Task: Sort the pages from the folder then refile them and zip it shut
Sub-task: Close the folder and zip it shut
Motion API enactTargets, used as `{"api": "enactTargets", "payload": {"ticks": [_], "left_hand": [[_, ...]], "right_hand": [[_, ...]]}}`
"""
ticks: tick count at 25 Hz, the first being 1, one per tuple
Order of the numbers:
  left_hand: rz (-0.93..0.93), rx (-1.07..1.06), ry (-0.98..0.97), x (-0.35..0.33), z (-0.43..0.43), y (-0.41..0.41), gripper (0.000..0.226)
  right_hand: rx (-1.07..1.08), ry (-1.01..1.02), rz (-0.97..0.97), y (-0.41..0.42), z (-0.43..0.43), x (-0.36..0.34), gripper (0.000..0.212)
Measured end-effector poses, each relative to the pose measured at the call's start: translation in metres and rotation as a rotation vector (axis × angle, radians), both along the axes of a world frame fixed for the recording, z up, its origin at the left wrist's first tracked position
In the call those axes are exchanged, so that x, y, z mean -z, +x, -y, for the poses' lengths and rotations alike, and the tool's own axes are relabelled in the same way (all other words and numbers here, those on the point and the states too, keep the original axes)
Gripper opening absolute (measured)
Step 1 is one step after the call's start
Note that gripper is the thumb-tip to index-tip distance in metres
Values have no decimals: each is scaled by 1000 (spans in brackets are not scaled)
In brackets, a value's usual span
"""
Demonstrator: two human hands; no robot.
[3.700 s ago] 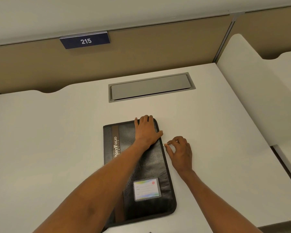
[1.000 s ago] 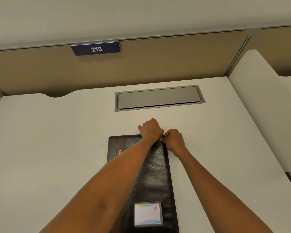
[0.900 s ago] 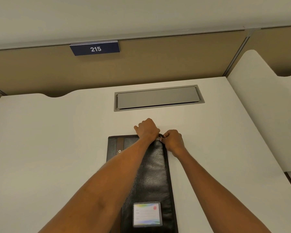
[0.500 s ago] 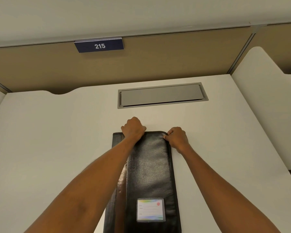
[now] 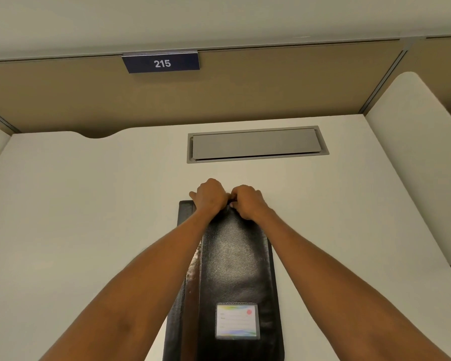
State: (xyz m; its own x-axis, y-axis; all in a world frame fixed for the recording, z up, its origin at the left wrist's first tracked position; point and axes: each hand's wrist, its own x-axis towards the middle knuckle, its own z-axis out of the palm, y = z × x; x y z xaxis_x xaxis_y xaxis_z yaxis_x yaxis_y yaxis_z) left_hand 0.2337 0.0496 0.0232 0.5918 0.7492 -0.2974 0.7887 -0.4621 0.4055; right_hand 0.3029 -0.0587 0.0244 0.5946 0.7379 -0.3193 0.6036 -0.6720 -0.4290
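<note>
Folder (image 5: 235, 259), black and leathery, is lying flat on the white desk (image 5: 89, 217), its long side running away from the person. Both hands are meeting at its far edge and are touching each other. The left hand (image 5: 210, 196) is gripping that edge with curled fingers. The right hand (image 5: 248, 203) is also curled and is pinching the edge just beside it; which small piece it is holding there, I cannot tell. A label card (image 5: 237, 321) is sitting on the near part of the cover.
</note>
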Motion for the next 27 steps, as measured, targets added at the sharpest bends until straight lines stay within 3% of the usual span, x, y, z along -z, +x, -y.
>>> {"api": "enactTargets", "payload": {"ticks": [4, 8, 14, 17, 22, 27], "left_hand": [[-4, 73, 163, 3, -4, -16, 11], [4, 41, 171, 4, -20, -35, 7], [-10, -113, 144, 6, -52, -68, 8], [-14, -286, 63, 7, -64, -87, 17], [157, -556, -205, 7, -60, -97, 20], [408, -502, -226, 7, -56, -110, 23]], "right_hand": [[-45, 3, 113, -3, -3, 3, 16], [-76, -6, 165, -4, -2, 7, 13], [-89, -20, 179, -5, -1, 11, 11], [-71, -15, 170, -8, -1, 13, 11], [45, 70, 172, -19, 9, 15, 16], [67, 146, 205, -39, 37, 14, 41]]}}
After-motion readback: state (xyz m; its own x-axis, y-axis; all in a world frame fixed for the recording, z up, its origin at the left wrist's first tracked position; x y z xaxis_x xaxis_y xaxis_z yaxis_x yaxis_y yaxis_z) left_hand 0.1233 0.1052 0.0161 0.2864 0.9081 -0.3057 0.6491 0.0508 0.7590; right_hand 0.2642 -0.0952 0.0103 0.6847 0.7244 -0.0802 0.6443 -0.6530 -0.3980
